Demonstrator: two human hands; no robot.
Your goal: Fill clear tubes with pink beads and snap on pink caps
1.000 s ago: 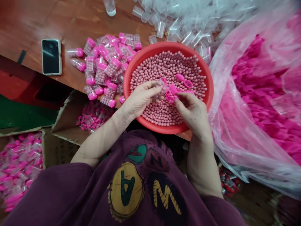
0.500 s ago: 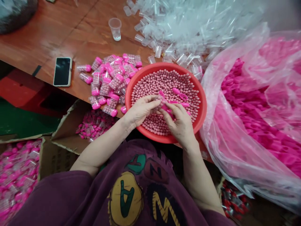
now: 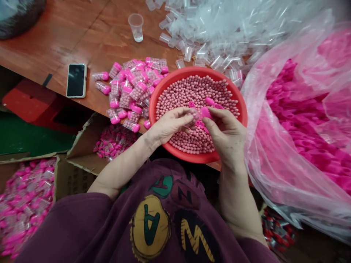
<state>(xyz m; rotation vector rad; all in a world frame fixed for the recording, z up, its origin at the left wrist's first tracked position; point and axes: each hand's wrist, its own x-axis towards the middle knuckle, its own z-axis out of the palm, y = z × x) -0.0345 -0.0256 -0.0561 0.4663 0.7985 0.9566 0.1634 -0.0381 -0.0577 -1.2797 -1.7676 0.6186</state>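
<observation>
Head view: gripping a clear tube of beads (image 3: 193,115) in the left hand (image 3: 173,125) at frame centre, pinching a pink cap (image 3: 205,112) in the right hand (image 3: 228,129) just beside, working above the red basin (image 3: 189,156). Probably being at the capping step, likely needing to line the cap up squarely with the tube before pressing.

Basin (image 3: 196,157) of beads (image 3: 197,87) at the near edge of the table (image 3: 90,44), with the left hand (image 3: 175,122) and right hand (image 3: 226,129) over it; to its left lie capped containers (image 3: 131,87), then a phone (image 3: 76,81). Behind the basin lie tubes (image 3: 188,53), with a cup (image 3: 136,27) to their left; to its right stands a bag (image 3: 255,160) of loose parts (image 3: 298,120). Below the table edge, at left, cartons (image 3: 75,179) hold further containers (image 3: 30,197).
</observation>
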